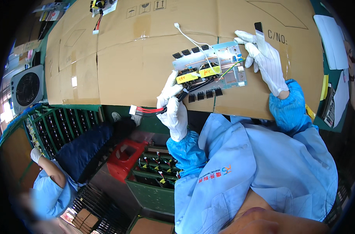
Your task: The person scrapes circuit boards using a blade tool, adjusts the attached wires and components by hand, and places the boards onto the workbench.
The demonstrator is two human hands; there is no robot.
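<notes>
A circuit board with two yellow-labelled transformers and rows of black components lies over the cardboard. White-gloved, my left hand closes round the board's black and red cable bundle, its fingers against the board's left edge. A white connector ends that bundle. My right hand, also gloved, is at the board's right end, fingertips near a green-yellow wire. A slim, flat, black-ended tool sticks up from the right hand's grip; its lower part is hidden. White wires with a small plug loop over the board.
Another board with a cable lies at the far left of the cardboard. A fan stands further left. Below are green racks of wired parts and a red stool. A co-worker is at lower left. Papers lie right.
</notes>
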